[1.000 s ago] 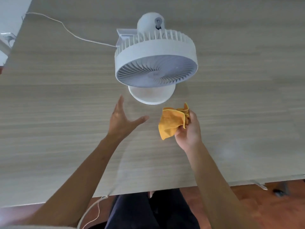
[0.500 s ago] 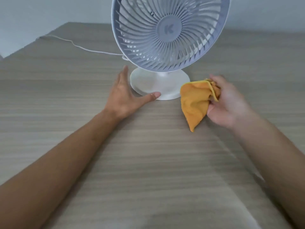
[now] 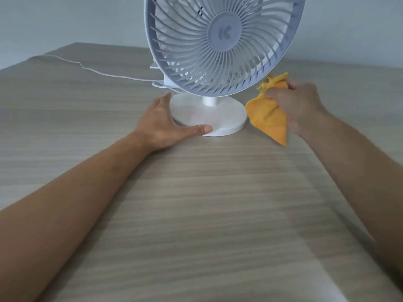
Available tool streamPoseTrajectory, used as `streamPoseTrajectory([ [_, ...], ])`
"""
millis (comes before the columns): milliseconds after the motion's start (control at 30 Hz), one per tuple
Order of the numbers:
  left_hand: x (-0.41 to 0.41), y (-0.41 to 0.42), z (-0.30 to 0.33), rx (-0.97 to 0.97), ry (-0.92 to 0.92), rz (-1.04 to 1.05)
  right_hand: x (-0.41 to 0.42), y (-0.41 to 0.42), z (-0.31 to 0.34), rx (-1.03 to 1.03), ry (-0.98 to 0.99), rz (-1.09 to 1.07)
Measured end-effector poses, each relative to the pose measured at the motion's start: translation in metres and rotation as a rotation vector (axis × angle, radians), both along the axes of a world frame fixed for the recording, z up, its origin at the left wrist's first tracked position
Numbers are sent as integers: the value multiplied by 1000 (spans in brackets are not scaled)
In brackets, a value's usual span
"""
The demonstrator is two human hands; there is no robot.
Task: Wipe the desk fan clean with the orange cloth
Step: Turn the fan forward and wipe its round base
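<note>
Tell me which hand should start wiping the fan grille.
Probably right: the right hand already grips the orange cloth beside the fan grille, while the left hand braces the fan base.

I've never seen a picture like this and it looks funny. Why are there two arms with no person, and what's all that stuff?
The camera sits on the person's head and looks forward and down, so you see only their own arms reaching out. In front of them is a wooden table. On it stands a white desk fan on a round base, with a thin white cord trailing away to the left. The left hand lies open against the base, thumb on its rim. The right hand has its grip closed on a bunched orange cloth, next to the fan's right side, ready for wiping.
</note>
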State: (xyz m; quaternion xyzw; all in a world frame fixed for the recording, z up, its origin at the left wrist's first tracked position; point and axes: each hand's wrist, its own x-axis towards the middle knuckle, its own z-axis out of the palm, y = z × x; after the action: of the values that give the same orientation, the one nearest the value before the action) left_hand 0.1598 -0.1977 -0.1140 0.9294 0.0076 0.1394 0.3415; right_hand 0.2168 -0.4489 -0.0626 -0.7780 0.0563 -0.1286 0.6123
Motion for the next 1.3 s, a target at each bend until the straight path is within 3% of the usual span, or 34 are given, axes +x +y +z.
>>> streamPoseTrajectory([
  [100,7,4,0,18,7,-23,15,16,-5,-293,-62,-98],
  [267,14,8,-2,42,-25,-26,34,37,-13,-421,-227,-141],
  [433,13,6,1,45,31,-31,43,45,-34,-736,-189,140],
  [533,13,5,2,68,59,-20,49,45,-35,-768,-116,281],
  [767,14,4,3,122,101,-1,57,46,-30,-993,-142,384],
  [1300,11,4,4,156,107,-5,-7,21,-37,-894,-432,519],
])
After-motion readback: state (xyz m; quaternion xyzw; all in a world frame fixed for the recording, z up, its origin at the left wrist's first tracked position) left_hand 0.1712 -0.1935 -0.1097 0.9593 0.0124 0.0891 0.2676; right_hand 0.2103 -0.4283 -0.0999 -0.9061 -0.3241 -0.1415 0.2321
